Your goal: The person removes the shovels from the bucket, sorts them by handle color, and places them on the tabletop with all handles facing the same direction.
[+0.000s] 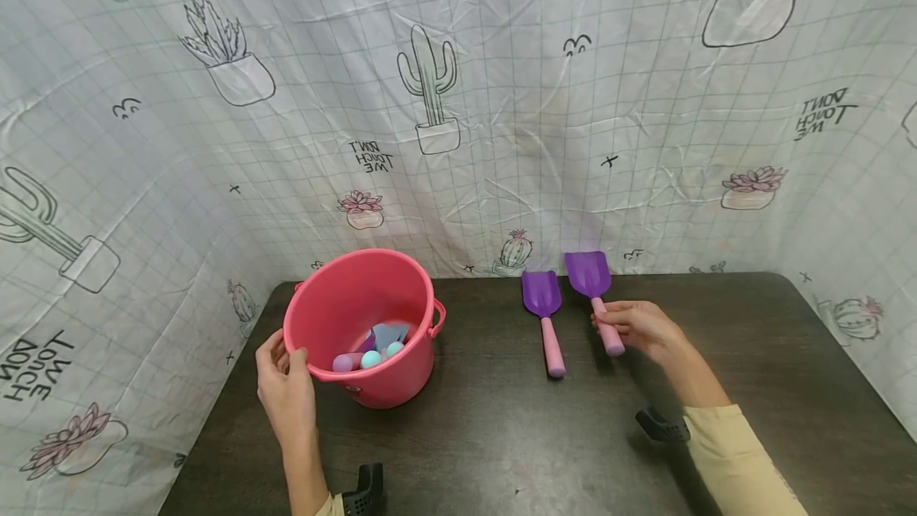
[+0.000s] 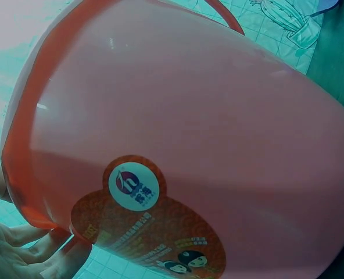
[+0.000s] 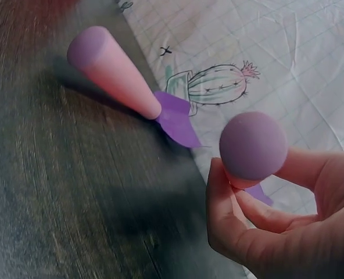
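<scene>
My left hand (image 1: pixel 288 385) grips the rim of a pink bucket (image 1: pixel 394 388), thumb over the edge. The bucket tilts toward me, and inside lie a few small balls (image 1: pixel 371 359) and a grey-blue piece (image 1: pixel 389 334). A printed sticker (image 2: pixel 154 226) shows on its side in the left wrist view. With my right hand (image 1: pixel 648 329) I pinch the pink handle (image 1: pixel 609 334) of a toy shovel with a purple blade (image 1: pixel 589 273). Left of it, a second such shovel (image 1: pixel 542 293) lies on the table, its handle toward me.
The dark wooden table (image 1: pixel 501 452) ends at a white curtain (image 1: pixel 487 181) printed with cacti, which also hangs on both sides. A loop handle (image 1: pixel 438 318) sticks out at the bucket's right. Black wrist mounts (image 1: pixel 662 426) sit on both forearms.
</scene>
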The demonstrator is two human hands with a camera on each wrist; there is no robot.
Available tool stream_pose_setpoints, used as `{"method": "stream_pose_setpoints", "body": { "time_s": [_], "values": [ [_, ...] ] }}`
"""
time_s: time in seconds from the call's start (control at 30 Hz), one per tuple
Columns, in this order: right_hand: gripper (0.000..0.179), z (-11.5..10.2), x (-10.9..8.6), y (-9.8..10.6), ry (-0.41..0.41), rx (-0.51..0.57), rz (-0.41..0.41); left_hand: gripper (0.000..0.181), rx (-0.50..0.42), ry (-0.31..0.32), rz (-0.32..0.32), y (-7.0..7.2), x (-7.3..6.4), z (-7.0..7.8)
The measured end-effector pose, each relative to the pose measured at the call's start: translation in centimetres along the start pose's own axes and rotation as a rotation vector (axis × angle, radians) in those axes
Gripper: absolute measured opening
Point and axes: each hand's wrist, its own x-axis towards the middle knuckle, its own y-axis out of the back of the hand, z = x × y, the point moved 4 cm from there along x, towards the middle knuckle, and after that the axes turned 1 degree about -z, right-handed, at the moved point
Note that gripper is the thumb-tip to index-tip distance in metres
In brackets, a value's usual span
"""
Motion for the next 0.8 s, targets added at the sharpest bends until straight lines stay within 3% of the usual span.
{"method": "stream_pose_setpoints", "body": {
  "time_s": [0.23, 0.47, 0.8],
  "values": [
    [0.056, 0.1, 0.0, 0.4, 0.012, -0.093, 0.024, 0.048, -0.003, -0.001, 0.000, 0.0, 0.1, 0.1],
    [0.056, 0.3, -0.1, 1.0, -0.010, -0.259, 0.070, 0.049, 0.001, 0.003, -0.004, 0.0, 0.2, 0.1],
    [0.054, 0.7, -0.2, 1.1, -0.027, -0.301, 0.088, 0.049, 0.005, 0.019, -0.009, 0.0, 0.2, 0.1]
  ]
}}
